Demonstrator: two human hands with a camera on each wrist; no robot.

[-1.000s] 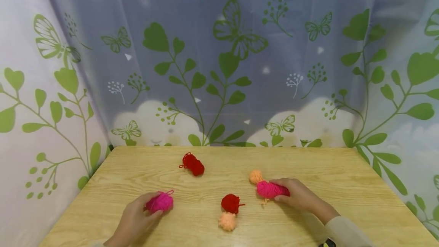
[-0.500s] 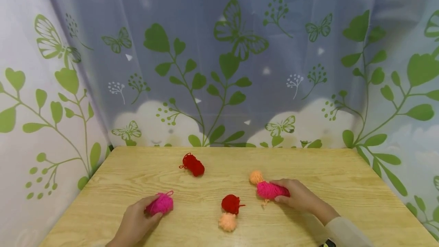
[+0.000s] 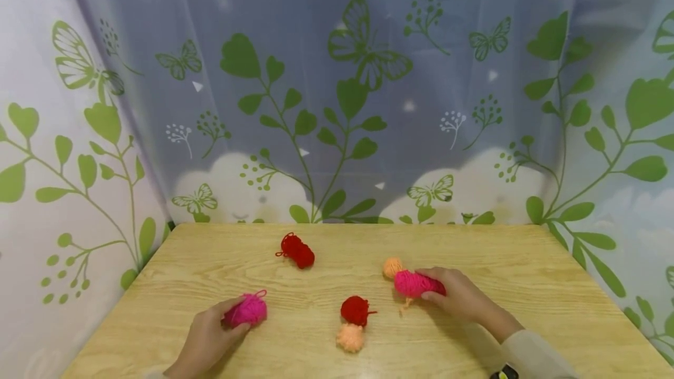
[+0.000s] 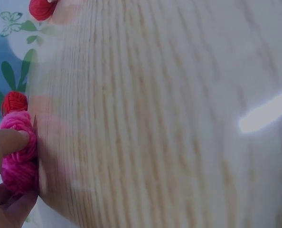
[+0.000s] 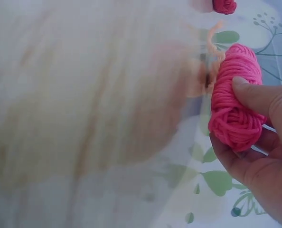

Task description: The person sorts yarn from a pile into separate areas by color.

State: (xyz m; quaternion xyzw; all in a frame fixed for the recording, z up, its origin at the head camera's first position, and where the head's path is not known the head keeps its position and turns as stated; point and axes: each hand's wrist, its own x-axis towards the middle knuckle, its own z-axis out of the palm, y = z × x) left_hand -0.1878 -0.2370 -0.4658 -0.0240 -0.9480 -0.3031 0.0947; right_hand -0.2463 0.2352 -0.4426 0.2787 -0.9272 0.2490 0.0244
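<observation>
One oblong magenta yarn skein (image 3: 250, 310) sits clamped between the thumb and fingers of the left hand (image 3: 207, 332), at that hand's 2 o'clock. We see the right hand (image 3: 459, 297) gripping an oblong hot-pink yarn skein (image 3: 411, 283), thumb against fingers, between its 9 and 10 o'clock. At this skein's 10 o'clock we find a round peach yarn ball (image 3: 392, 267). Between the hands we spot a rounded red yarn ball (image 3: 354, 310), a fuzzy peach yarn ball (image 3: 350, 338) at its 6 o'clock. An oblong red yarn skein (image 3: 298, 251) lies toward 11 o'clock on the pale wood-grain table (image 3: 500, 256).
</observation>
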